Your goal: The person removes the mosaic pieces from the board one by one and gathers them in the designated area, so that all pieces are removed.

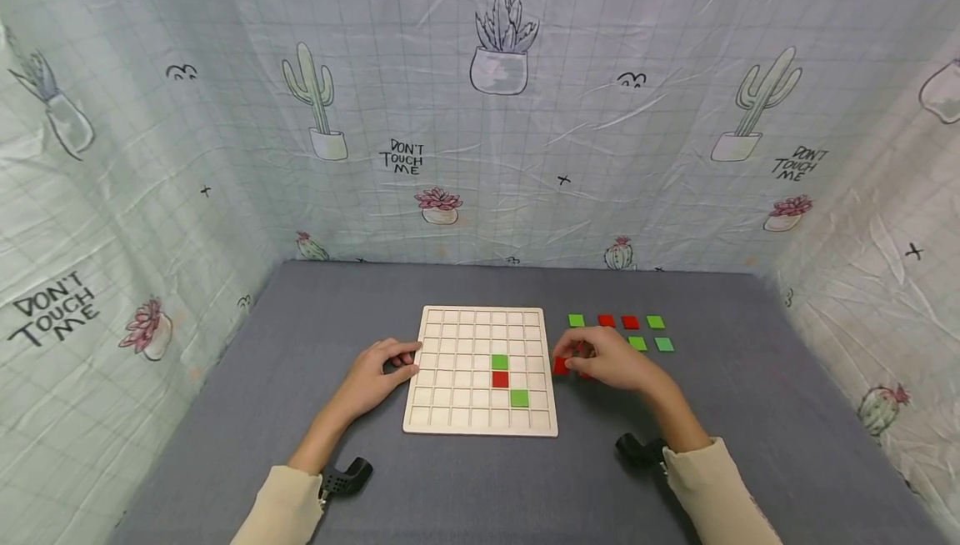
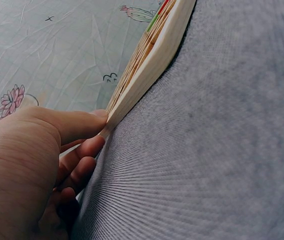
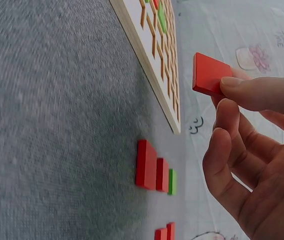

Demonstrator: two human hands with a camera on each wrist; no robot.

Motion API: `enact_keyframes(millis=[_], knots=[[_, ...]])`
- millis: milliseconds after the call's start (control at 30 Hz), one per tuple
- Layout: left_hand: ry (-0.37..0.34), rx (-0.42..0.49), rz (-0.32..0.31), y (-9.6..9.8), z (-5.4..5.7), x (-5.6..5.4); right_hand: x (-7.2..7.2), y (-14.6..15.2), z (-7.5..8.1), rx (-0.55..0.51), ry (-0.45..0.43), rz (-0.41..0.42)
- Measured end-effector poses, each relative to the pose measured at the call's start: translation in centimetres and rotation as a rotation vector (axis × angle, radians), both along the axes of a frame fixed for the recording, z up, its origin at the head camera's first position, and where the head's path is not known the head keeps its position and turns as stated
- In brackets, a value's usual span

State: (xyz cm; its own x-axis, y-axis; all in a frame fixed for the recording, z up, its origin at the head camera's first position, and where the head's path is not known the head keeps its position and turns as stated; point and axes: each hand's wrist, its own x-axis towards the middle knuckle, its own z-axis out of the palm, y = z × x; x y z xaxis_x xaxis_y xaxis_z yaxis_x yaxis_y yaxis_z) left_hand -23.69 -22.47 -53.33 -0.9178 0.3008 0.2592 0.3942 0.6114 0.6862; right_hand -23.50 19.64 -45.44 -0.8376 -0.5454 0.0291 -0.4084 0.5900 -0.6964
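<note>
A pale wooden grid board [image 1: 448,378] lies flat in the middle of the table. In its cells sit an upper green tile [image 1: 500,361], a red tile [image 1: 500,379] just below it and a lower green tile [image 1: 519,398]. My left hand [image 1: 369,377] touches the board's left edge with thumb and index fingertips, the other fingers loosely bent. To the right of the board, my right hand [image 1: 613,359] pinches a square red tile [image 3: 209,75] between thumb and fingers. The right wrist view shows that tile raised off the table. Loose red tiles [image 3: 146,165] lie below this hand, partly hidden in the head view.
Behind the right hand, loose tiles lie in rows, among them a red tile [image 1: 630,322] and a green tile [image 1: 664,345]. The grey tabletop [image 1: 480,487] is bounded by a cactus-print cloth [image 1: 570,128] at the back and sides.
</note>
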Motion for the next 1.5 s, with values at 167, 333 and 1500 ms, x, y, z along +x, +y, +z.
enact_keyframes(millis=[167, 333, 1500], knots=[[0.0, 0.001, -0.001, 0.0, 0.1, 0.0, -0.1, 0.9, -0.1, 0.012, 0.01, -0.012], [-0.001, -0.004, 0.005, 0.1, 0.3, 0.0, 0.0, 1.4, -0.2, 0.014, 0.004, -0.029], [-0.012, -0.004, 0.001, 0.1, 0.4, 0.1, -0.7, 4.5, -0.8, -0.066, -0.028, -0.035]])
